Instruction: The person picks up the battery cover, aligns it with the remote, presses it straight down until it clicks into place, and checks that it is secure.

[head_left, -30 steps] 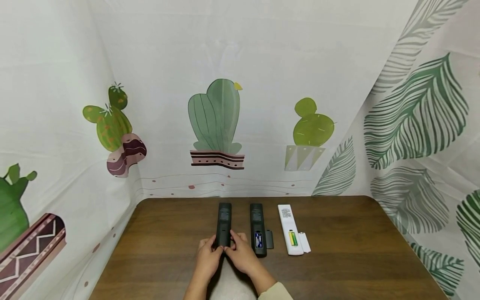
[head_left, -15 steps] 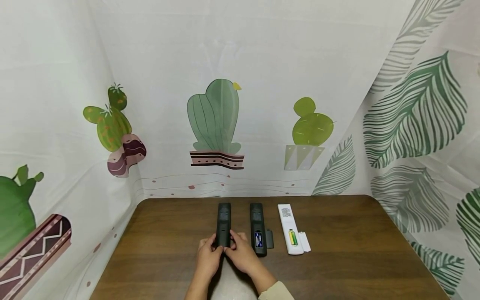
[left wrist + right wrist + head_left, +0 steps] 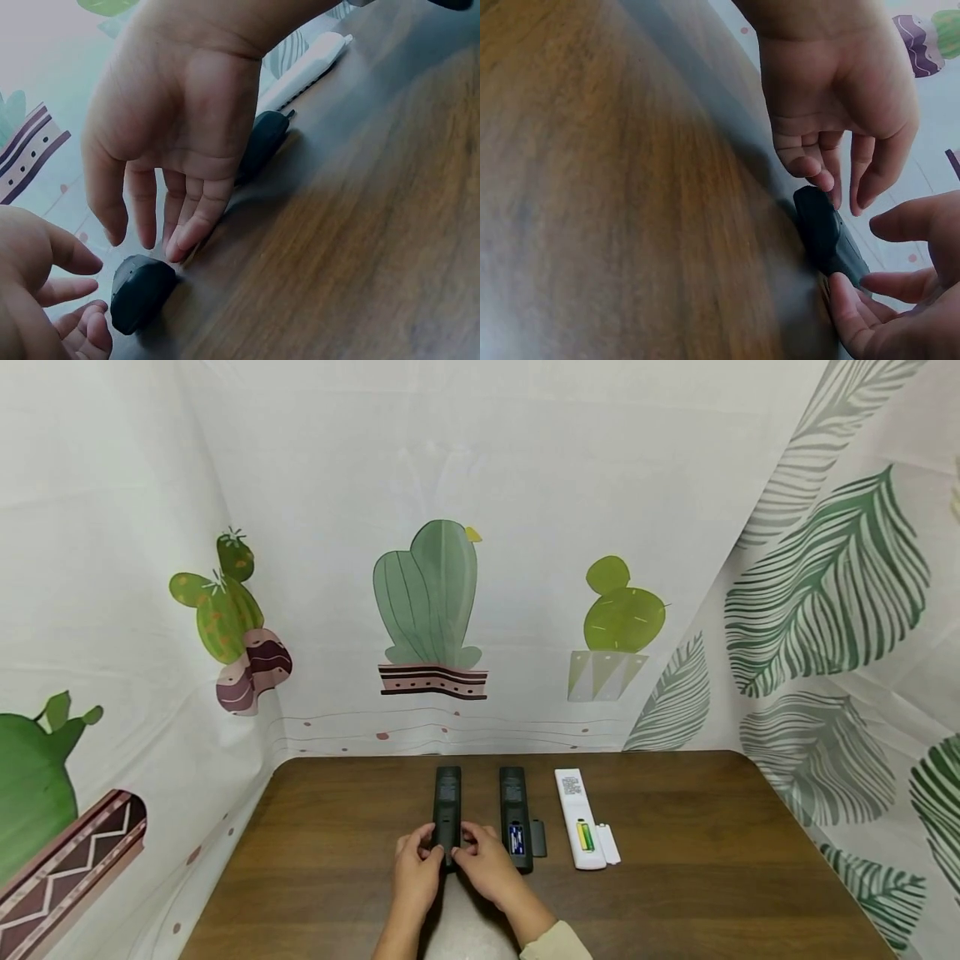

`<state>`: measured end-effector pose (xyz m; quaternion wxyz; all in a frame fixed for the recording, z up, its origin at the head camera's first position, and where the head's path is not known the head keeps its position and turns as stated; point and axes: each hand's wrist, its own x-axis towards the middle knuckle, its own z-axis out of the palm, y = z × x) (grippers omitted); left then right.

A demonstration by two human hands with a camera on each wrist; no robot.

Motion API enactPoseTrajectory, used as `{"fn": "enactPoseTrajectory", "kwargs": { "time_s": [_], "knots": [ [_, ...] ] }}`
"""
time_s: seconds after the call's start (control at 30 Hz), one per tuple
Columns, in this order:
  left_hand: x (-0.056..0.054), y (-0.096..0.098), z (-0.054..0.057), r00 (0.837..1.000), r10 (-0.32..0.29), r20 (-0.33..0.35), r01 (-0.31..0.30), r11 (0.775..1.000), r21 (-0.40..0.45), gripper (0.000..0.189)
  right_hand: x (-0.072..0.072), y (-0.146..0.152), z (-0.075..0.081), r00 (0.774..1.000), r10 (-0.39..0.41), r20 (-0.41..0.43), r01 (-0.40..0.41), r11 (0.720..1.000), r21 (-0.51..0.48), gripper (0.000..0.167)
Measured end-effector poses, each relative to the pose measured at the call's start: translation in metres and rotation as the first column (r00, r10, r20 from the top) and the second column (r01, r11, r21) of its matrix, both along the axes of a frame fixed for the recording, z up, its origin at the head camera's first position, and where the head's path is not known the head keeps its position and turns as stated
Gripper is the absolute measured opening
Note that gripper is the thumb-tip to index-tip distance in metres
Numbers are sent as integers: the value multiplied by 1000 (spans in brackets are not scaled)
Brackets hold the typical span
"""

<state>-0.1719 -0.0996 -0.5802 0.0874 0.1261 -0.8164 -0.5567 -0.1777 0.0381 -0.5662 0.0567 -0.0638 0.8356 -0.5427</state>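
A black remote control (image 3: 447, 797) lies back up on the table, its near end between my two hands. My left hand (image 3: 417, 870) is at its left side and my right hand (image 3: 486, 865) at its right, thumbs by the edges. In the left wrist view, small gaps show between the left fingers and the remote's rounded end. The right fingertips hover close beside it, loosely bent. A battery cover outline shows on its back. To the right lies a second black remote (image 3: 513, 797) with blue batteries (image 3: 517, 840) in its uncovered compartment.
The second remote's black battery cover (image 3: 538, 838) lies against its right side. Farther right is a white remote (image 3: 572, 802) with yellow-green batteries (image 3: 585, 836) exposed and its white cover (image 3: 608, 844) alongside. A printed cloth (image 3: 525, 610) hangs behind the brown wooden table (image 3: 690, 860).
Both thumbs have spread from the middle of the left black remote's near end out to its edges, and the hands have drawn slightly apart. The remotes have stayed in place.
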Motion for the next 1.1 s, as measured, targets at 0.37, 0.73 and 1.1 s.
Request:
{"fn": "enactPoseTrajectory", "kwargs": {
  "time_s": [0.37,0.73,1.1],
  "knots": [
    [2,4,10,999,9,-54,-5,997,80,33,-2,7,4,999,46,-10,-46,999,-2,49],
    [7,10,19,997,-45,-66,54,990,132,33,0,20,18,995,91,-40,-93,994,-60,48],
    [8,19,19,991,-116,-74,126,979,159,34,-3,40,24,993,62,-101,-65,998,-22,43]
  ]
}}
